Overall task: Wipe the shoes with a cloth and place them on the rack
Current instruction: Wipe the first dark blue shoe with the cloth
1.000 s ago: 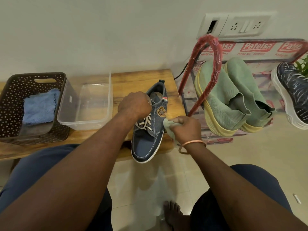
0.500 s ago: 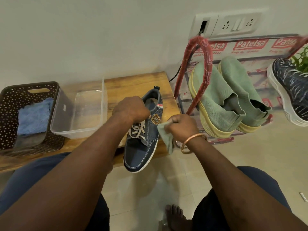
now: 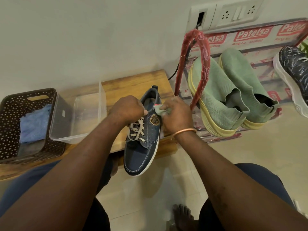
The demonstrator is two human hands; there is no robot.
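My left hand (image 3: pixel 127 108) grips the denim shoe (image 3: pixel 141 149), fingers curled; just beside them my right hand (image 3: pixel 177 115) pinches the cloth (image 3: pixel 160 111).

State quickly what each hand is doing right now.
Left hand: closed, gripping the blue shoe.
Right hand: closed, holding the green cloth against the shoe.

Even, moderately bright indoor light with a greenish-warm cast, soft shadow under the wooden bench (image 3: pixel 138 84) on the pale floor tiles (image 3: pixel 250 150), faint sheen on the plastic-wrapped rack (image 3: pixel 253 35), fisheye bending at the edges, switchboard (image 3: pixel 233 12) tilted, near forearms (image 3: pixel 80 167) slightly soft
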